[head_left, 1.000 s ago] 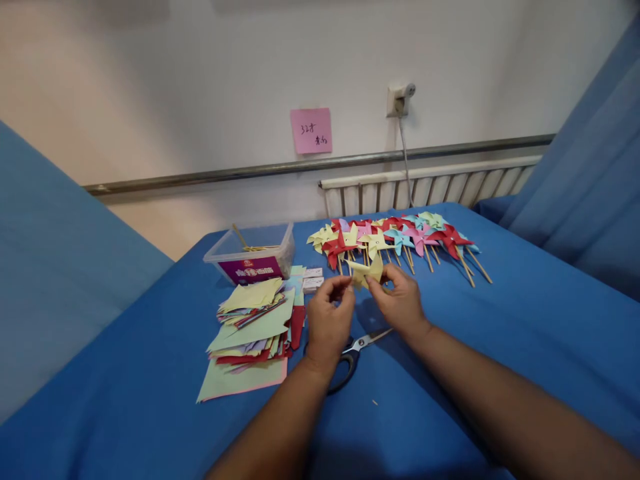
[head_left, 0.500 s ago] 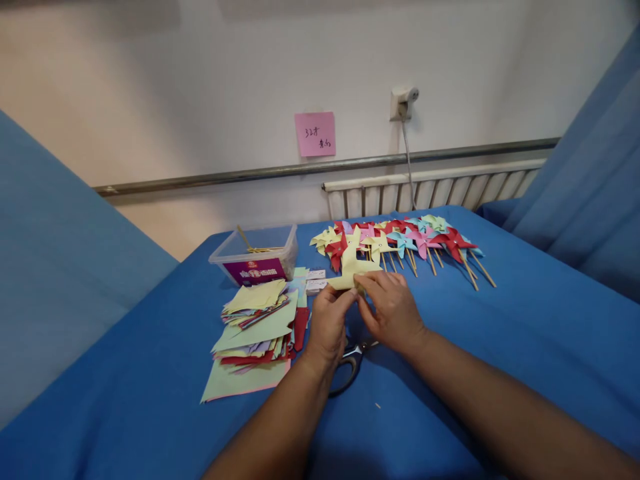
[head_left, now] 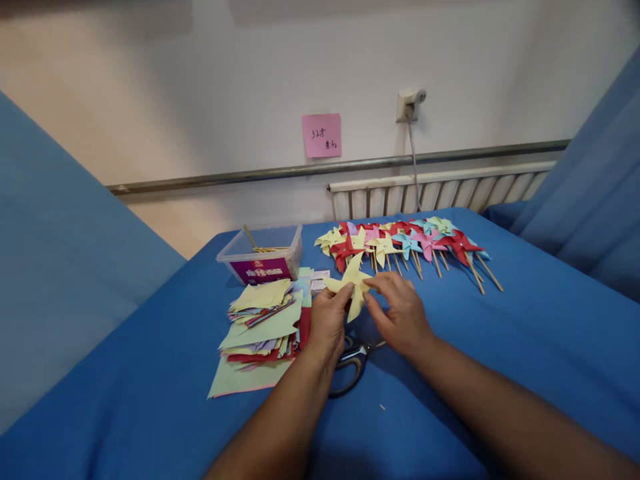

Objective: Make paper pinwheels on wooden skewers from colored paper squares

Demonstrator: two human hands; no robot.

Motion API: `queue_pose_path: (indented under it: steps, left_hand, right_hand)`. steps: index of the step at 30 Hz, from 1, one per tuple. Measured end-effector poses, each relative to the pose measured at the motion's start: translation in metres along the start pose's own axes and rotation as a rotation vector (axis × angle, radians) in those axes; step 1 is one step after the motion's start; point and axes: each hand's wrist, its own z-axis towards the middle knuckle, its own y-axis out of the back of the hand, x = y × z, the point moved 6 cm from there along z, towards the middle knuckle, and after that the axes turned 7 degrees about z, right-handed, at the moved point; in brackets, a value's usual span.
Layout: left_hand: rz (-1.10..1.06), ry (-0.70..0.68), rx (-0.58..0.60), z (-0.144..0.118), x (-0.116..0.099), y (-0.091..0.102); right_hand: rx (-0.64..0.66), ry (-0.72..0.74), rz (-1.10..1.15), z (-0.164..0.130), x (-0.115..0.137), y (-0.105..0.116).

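Above the blue table (head_left: 475, 347), my left hand (head_left: 327, 327) pinches the middle of a pale yellow paper pinwheel (head_left: 353, 283) whose blades stick out above and below my fingers. My right hand (head_left: 400, 313) is at the pinwheel's right side, fingertips touching a blade. Black-handled scissors (head_left: 353, 360) lie flat on the table directly under both hands, partly hidden by them.
A messy stack of coloured paper squares (head_left: 260, 327) lies left of my hands. Behind it stands a clear plastic box (head_left: 263, 253) with thin sticks. A row of finished pinwheels on sticks (head_left: 410, 247) lies at the far side. Small white boxes (head_left: 317, 280) sit by the stack.
Both hands turned the yellow paper: its blades were folded flat between my fingers, then spread into a pinwheel shape. The hands stayed over the scissors.
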Motion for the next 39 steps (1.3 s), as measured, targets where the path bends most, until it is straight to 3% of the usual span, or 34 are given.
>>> queue_pose_path:
  steps: [3, 7, 11, 15, 29, 32, 34, 36, 39]
  left_hand:
    - [0.090, 0.059, -0.001, -0.003, 0.001, -0.001]
    - [0.180, 0.105, 0.006, -0.005, 0.008, -0.001]
    - [0.163, 0.105, 0.019, -0.008, 0.013, -0.004]
    - [0.162, 0.070, 0.011, -0.008, 0.017, -0.005]
    - [0.126, 0.137, 0.009, -0.005, 0.026, 0.002]
    - [0.095, 0.168, -0.011, -0.005, 0.025, 0.003]
    - [0.071, 0.185, -0.010, -0.005, 0.026, 0.003]
    - [0.063, 0.195, -0.003, -0.004, 0.029, 0.002]
    - [0.075, 0.207, 0.030, -0.004, 0.037, 0.000]
  right_hand:
    - [-0.116, -0.188, 0.205, 0.001, -0.023, 0.002]
    - [-0.053, -0.522, 0.649, -0.005, -0.052, -0.022]
    - [-0.041, -0.685, 0.871, -0.012, -0.059, -0.035]
    - [-0.076, -0.764, 0.934, -0.016, -0.059, -0.038]
    - [0.054, -0.743, 0.909, -0.022, -0.058, -0.041]
    - [-0.131, -0.697, 0.787, -0.018, -0.068, -0.024]
    - [-0.388, -0.574, 0.634, -0.010, -0.069, 0.001]
    - [-0.547, -0.409, 0.555, 0.005, -0.060, 0.018]
    - [-0.455, -0.166, 0.394, 0.051, -0.029, 0.014]
